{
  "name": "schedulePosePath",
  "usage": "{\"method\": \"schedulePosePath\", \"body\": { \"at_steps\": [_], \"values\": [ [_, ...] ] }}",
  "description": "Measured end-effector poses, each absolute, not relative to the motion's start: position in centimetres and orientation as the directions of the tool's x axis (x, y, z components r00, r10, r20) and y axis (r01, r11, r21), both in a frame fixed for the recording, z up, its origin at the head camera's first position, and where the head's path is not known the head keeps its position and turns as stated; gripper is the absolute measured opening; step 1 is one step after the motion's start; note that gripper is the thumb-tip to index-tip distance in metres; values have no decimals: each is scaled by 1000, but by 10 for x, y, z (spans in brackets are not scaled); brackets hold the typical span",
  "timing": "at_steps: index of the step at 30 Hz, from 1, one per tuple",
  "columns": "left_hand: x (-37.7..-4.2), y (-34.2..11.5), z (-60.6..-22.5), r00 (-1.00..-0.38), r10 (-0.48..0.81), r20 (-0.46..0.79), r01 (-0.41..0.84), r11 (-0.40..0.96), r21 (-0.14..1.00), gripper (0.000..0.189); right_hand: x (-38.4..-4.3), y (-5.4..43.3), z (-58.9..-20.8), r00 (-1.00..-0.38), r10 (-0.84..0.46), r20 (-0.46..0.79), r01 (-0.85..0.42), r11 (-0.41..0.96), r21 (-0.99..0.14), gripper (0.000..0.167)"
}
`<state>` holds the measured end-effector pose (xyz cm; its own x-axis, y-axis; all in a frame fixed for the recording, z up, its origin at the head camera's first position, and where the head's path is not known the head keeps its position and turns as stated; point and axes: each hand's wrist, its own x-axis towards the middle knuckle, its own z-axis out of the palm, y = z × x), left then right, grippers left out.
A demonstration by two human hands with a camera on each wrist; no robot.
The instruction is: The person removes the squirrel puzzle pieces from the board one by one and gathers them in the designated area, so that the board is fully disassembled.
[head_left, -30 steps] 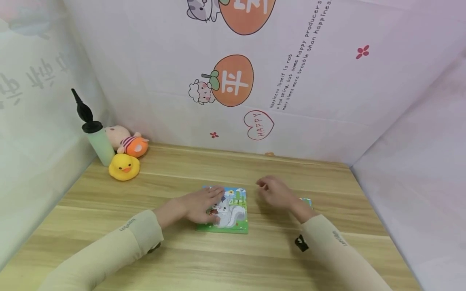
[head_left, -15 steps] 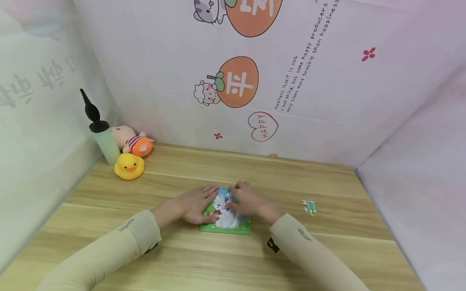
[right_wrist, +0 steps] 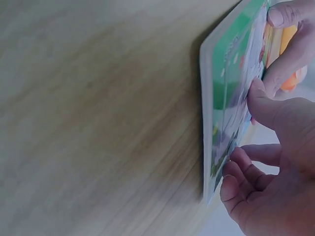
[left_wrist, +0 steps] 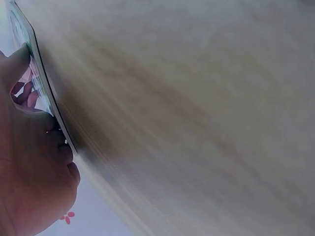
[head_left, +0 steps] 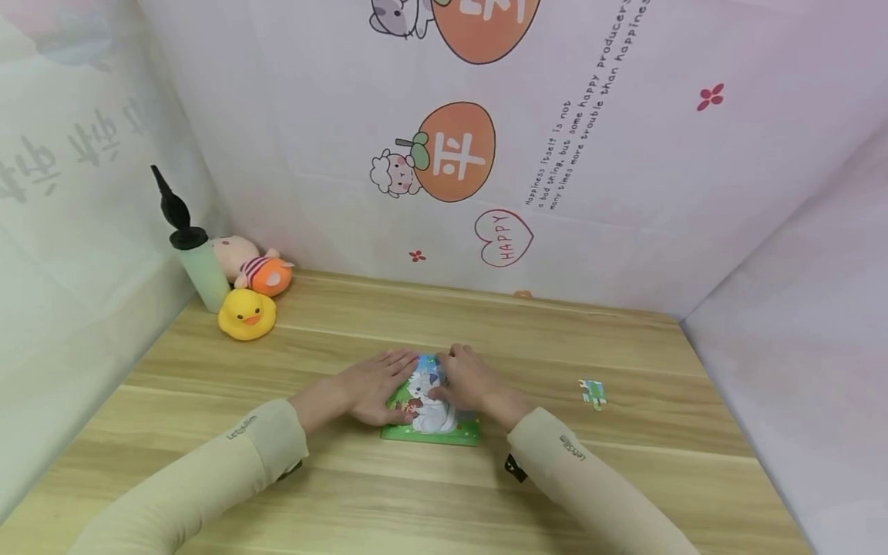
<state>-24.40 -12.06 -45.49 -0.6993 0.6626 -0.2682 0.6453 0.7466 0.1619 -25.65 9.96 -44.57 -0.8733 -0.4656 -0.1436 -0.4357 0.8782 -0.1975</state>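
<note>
A flat jigsaw puzzle [head_left: 433, 422] with a white squirrel on a green and blue scene lies on the wooden table. My left hand [head_left: 371, 389] rests over its left part, fingers extended and thumb on the picture. The right hand [head_left: 475, 384] covers the upper right of the puzzle. In the right wrist view, this hand's thumb [right_wrist: 261, 101] touches the picture apart from its bent fingers [right_wrist: 241, 172], whose tips are at the puzzle's surface. The left wrist view shows the left hand [left_wrist: 34, 162] along the board's edge.
Loose jigsaw pieces [head_left: 593, 393] lie on the table to the right. At the back left stand a yellow rubber duck [head_left: 247, 314], a green hand pump [head_left: 203, 271] and a plush toy [head_left: 267, 275]. Printed cloth walls [head_left: 610, 254] enclose the table.
The right hand has come left from the table onto the puzzle's upper right, uncovering the loose pieces. Over the last half second it has barely moved. The left hand stays on the puzzle.
</note>
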Motion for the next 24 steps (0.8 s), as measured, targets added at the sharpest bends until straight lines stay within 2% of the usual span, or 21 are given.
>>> {"method": "schedulePosePath", "body": {
  "at_steps": [24],
  "values": [
    [-245,-120,-456,-700,659,-276,641,750,166,99,-260,99,-448,-895,-431,-114,-387,877,-284,68]
  ]
}}
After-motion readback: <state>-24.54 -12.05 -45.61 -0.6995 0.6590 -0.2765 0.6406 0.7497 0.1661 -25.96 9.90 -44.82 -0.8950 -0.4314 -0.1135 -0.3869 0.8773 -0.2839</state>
